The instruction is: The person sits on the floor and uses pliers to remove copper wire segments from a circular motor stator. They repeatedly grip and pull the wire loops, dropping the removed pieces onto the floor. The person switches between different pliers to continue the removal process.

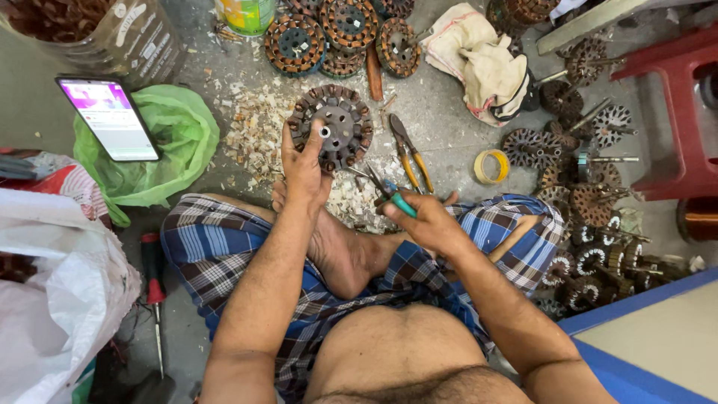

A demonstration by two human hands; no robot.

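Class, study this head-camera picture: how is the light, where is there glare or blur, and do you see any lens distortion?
Head view: light is soft and even, shadows faint; the phone screen glows bright, nearly washed out; the left hand on the round stator and the right hand with teal-handled pliers are sharp; the wide lens bends the edges, as at the clear jar.

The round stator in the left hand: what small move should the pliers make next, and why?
Probably bring the teal-handled pliers up and left to the rim of the round stator. The left hand props the stator upright from its lower left edge, while the right hand holds the pliers just below it, tips aimed at it but apart. Paper scraps lie around, suggesting stripping work.
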